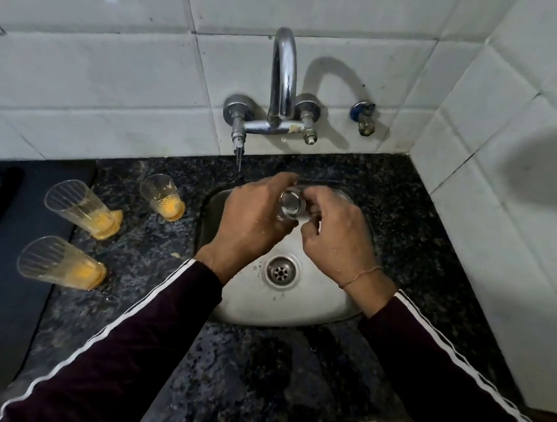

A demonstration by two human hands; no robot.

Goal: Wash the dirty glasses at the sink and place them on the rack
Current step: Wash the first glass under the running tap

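Observation:
Over the steel sink point(249, 303), my left hand point(254, 216) grips a clear glass point(291, 205) with its open mouth facing up towards me. My right hand point(337, 233) is at the glass too, its curled fingers pinching the rim from the right. Three dirty glasses with orange residue at the bottom stand on the counter to the left: one nearest the sink point(161, 196), one further left point(77, 208), one in front point(58, 262). The tap spout point(283, 72) arches above the sink.
Dark speckled granite counter point(262, 365) surrounds the sink. A dark mat point(6, 277) lies at the far left. White tiled walls stand behind and to the right, with a small blue valve point(363, 117) on the back wall. The drain point(280, 271) is uncovered.

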